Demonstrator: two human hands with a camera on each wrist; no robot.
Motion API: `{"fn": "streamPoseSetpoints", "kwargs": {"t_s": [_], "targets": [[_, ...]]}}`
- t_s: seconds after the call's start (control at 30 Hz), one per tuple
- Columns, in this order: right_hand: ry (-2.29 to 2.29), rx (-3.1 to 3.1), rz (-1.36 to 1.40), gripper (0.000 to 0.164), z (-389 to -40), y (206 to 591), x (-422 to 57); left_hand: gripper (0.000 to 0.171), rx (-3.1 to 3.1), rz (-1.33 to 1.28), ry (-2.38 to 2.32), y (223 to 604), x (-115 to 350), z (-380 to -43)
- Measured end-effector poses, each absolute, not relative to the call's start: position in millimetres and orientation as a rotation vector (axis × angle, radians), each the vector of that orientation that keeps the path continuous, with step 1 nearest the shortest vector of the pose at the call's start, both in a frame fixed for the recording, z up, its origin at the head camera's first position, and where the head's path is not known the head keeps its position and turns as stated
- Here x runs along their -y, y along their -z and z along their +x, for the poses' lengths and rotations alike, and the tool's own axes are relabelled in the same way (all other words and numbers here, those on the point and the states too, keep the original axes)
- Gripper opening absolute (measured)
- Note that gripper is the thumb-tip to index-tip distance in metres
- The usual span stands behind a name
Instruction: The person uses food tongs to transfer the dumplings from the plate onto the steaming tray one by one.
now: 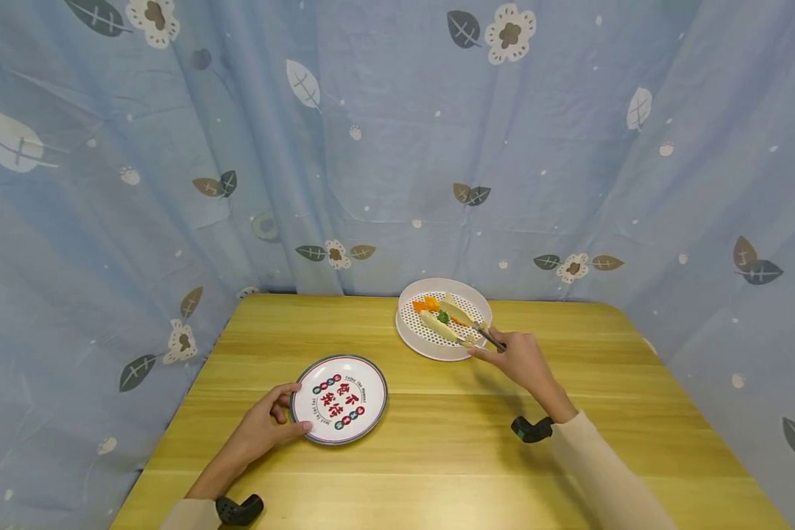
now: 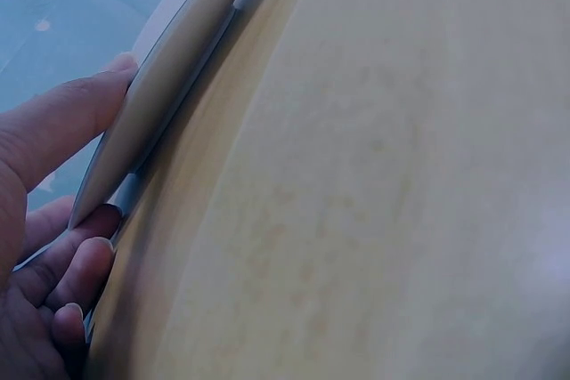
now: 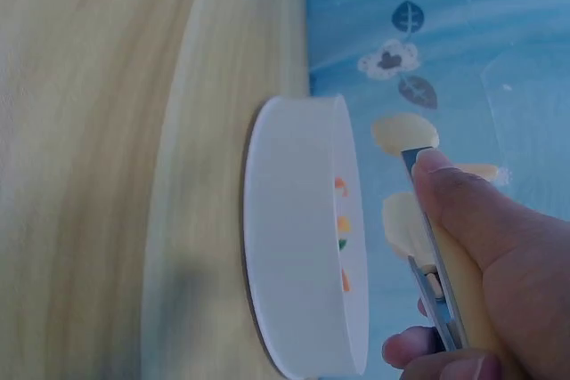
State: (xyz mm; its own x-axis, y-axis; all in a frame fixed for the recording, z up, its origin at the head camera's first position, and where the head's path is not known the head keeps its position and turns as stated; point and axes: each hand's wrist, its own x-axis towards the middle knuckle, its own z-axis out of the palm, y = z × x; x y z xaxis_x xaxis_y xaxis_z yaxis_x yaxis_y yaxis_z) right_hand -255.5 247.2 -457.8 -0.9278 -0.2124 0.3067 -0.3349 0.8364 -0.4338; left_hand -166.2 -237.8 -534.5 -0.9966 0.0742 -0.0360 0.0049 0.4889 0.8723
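Note:
My left hand [image 1: 258,430] grips the left rim of a round white plate [image 1: 371,401] with red lettering and a dark edge. Its thumb lies on the rim, and curled fingers [image 2: 85,273] reach beneath it in the left wrist view. My right hand [image 1: 520,361] holds metal tongs [image 1: 440,327] with broad cream-coloured tips, spread apart over a round white dish [image 1: 427,347] with a perforated bottom. Inside the dish lie orange pieces [image 1: 427,303] and a small green piece [image 1: 443,317]. In the right wrist view, the tongs' tips [image 3: 405,133] stand beside the dish's opening.
Both the plate and the dish are on a light wooden table [image 1: 430,449], the dish near its back edge. A blue curtain [image 1: 397,147] with leaf and flower prints hangs behind and along both sides. Black wrist devices [image 1: 238,509] are strapped to both wrists.

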Motion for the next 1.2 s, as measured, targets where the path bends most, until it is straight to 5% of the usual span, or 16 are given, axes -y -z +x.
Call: {"fn": "streamPoseSetpoints", "kwargs": {"t_s": [0.43, 0.67, 1.2], "targets": [[-0.754, 2.769, 0.609, 0.075, -230.5, 476.5, -208.6, 0.076, -2.635, 0.079, -1.571, 534.6, 237.0, -167.8], [-0.772, 2.724, 0.753, 0.051, -222.1, 483.6, -193.5, 0.076, -2.645, 0.092, -1.572, 535.7, 238.0, -167.3], [-0.868, 2.715, 0.943, 0.057, -205.0, 495.4, -171.2, 0.079, -2.654, 0.06, -1.544, 537.0, 238.8, -167.3]]}}
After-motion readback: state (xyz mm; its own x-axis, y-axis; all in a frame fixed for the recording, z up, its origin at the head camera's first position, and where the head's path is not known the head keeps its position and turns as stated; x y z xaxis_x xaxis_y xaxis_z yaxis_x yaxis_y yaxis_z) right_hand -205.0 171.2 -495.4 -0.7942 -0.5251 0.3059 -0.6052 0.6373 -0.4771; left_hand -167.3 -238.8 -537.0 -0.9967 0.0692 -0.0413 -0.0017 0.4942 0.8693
